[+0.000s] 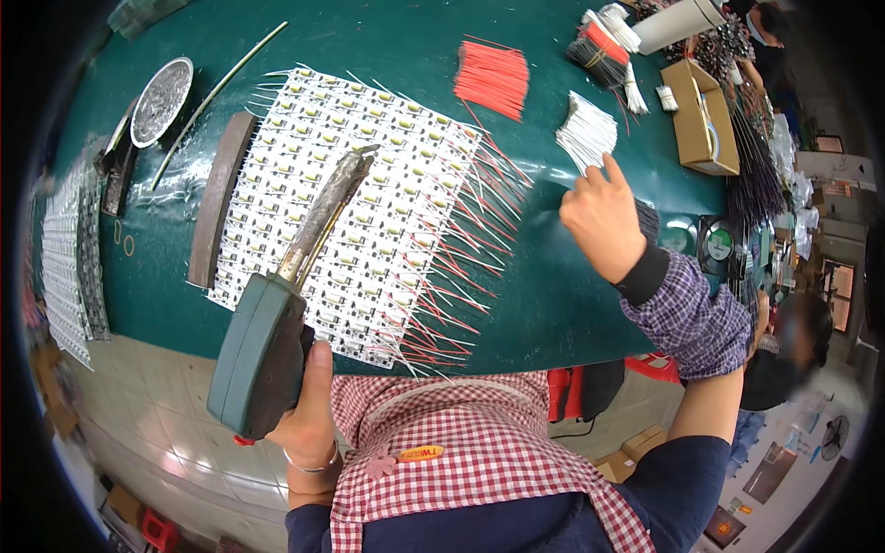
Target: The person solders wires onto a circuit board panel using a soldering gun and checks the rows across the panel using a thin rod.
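Opens at twelve o'clock from the white board panel point(380, 221), over bare counter point(387, 37), and again at four, between the fringe of wires point(475, 230) and the right sleeve point(687, 309). Narrows at three beside the right hand point(601, 219). Gets blocked at nine by the dark bar point(221, 198), at ten by the pale rod point(219, 95) and round dish point(162, 101), at seven by the soldering gun point(261, 346).

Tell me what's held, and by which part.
Left grip: the soldering gun, by its handle. Right grip: at the white wires; whether it pinches one cannot be told.

soldering gun point(263, 318): 1; rubber bands point(134, 245): 2; bowl point(190, 81): 1
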The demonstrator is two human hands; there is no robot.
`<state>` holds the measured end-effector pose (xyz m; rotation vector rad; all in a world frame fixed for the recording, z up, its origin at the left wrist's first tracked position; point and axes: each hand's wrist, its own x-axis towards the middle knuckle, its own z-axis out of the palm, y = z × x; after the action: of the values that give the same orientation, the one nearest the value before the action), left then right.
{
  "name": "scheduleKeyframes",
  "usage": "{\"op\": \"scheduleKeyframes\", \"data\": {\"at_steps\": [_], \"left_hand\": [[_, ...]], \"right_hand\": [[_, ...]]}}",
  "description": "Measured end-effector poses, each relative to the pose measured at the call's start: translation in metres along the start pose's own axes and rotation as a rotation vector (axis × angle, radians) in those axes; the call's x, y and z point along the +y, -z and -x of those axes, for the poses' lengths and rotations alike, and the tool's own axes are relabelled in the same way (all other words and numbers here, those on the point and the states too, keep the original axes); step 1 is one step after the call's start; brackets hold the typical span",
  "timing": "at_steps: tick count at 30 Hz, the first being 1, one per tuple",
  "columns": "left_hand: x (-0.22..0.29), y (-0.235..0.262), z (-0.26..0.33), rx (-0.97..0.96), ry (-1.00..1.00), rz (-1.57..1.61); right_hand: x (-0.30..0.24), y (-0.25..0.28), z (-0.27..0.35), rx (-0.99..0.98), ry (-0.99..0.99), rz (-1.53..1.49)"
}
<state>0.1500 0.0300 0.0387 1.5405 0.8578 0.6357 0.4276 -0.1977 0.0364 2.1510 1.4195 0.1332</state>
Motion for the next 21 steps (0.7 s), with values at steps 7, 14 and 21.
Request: {"op": "scheduleKeyframes", "data": {"at_steps": [7, 14, 21], "left_hand": [[0.018, -0.017, -0.033, 0.016, -0.041, 0.053], [0.007, -0.037, -0.053, -0.169, -0.253, -0.083], [0.010, -0.051, -0.059, -0.189, -0.090, -0.095]], "right_hand": [[-0.011, 0.028, -0.048, 0.338, -0.133, -0.463], [-0.050, -0.004, -0.104, 0.684, -0.296, -0.922], [-0.058, -0.010, -0.106, 0.666, -0.303, -0.974]]}}
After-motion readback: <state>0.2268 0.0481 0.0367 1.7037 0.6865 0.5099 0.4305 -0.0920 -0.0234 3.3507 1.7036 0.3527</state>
